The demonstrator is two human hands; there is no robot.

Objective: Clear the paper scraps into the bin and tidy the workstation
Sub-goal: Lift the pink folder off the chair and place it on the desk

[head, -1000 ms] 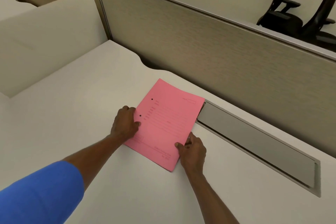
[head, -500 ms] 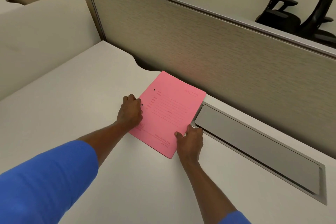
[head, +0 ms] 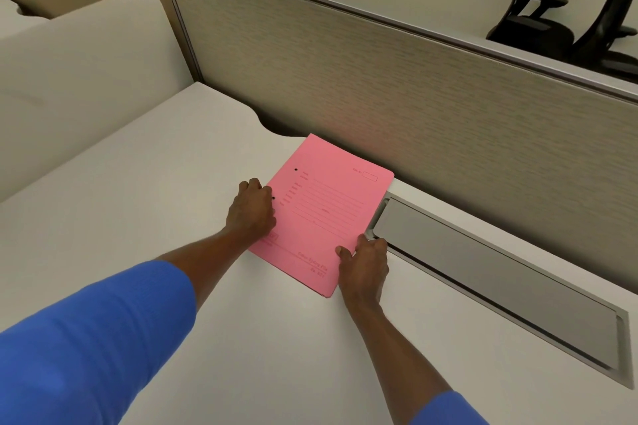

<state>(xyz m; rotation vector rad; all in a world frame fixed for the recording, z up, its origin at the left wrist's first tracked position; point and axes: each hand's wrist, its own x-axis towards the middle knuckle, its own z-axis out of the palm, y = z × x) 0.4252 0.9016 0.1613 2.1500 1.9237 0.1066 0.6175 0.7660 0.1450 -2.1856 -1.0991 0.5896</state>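
A pink file folder lies flat on the white desk, its far corner close to the grey partition. My left hand rests curled against the folder's left edge, fingers on the paper. My right hand grips the folder's right edge near its lower corner, thumb on top. No paper scraps and no bin are in view.
A grey cable-tray lid is set into the desk just right of the folder. The grey partition runs along the desk's back edge. A cream divider stands at the left. Black office chairs are beyond the partition.
Both hands have slid the pink folder away from me toward the partition, and its right edge now meets the end of the cable-tray lid. Both hands keep the same hold.
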